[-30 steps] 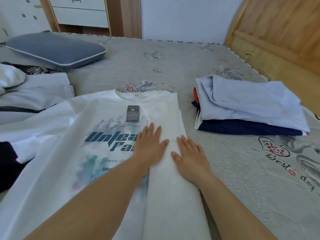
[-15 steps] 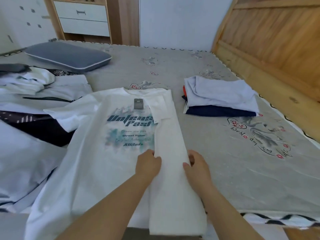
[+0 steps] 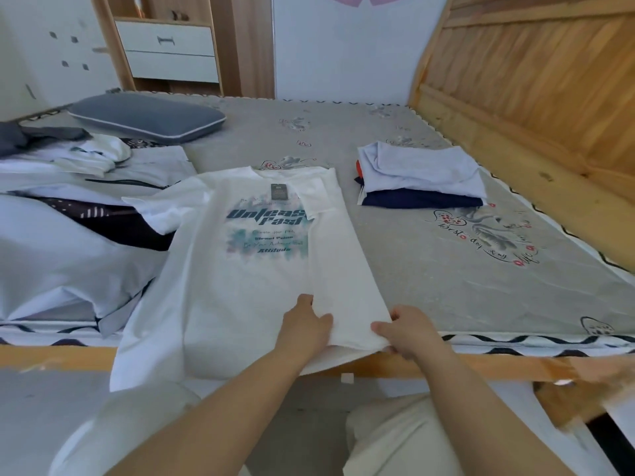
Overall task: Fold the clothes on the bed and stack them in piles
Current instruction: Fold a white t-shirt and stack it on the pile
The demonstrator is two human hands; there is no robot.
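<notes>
A white T-shirt (image 3: 240, 269) with a teal print and a hanging tag lies face up on the grey bed (image 3: 446, 286), its hem hanging over the near edge. Its right side is folded inward as a long strip. My left hand (image 3: 305, 324) rests curled on the strip's left edge near the hem. My right hand (image 3: 409, 329) pinches the strip's lower right corner at the bed edge. A folded pile (image 3: 419, 176) of pale blue over navy clothes sits to the right of the shirt's collar.
Unfolded white, pale blue and dark clothes (image 3: 68, 218) are heaped on the left of the bed. A blue-grey pillow (image 3: 147, 118) lies at the back left. A wooden headboard (image 3: 532, 97) rises on the right; drawers (image 3: 168, 49) stand behind.
Both hands slid down the folded strip from the chest toward the hem. They went from flat and pressing to gripping the lower edge. The view pulled back from the bed.
</notes>
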